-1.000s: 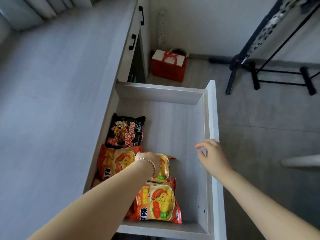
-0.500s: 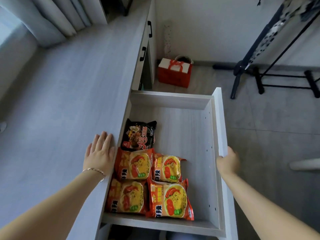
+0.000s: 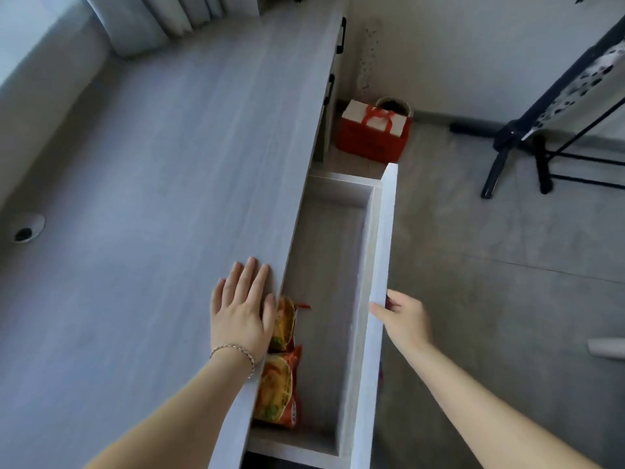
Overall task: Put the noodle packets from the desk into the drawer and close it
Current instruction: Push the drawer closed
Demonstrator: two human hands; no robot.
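The white drawer (image 3: 380, 265) stands partly pushed in under the grey desk top (image 3: 152, 214). Two orange noodle packets show in its near left corner, one (image 3: 285, 321) behind the other (image 3: 275, 390); the other packets are hidden under the desk top. My left hand (image 3: 241, 309) lies flat on the desk edge, fingers spread, holding nothing. My right hand (image 3: 404, 318) grips the drawer's front panel, thumb on its top edge and fingers behind it.
A red gift bag (image 3: 373, 132) sits on the floor beyond the drawer. A black stand (image 3: 517, 143) with legs spreads over the floor at right. Grey curtains (image 3: 162, 22) hang at the desk's far end. A cable hole (image 3: 27, 228) is at the desk's left.
The drawer has slid well in under the desk, hiding most packets. My left hand left the packets and settled flat on the desk edge. My right hand took hold of the front panel.
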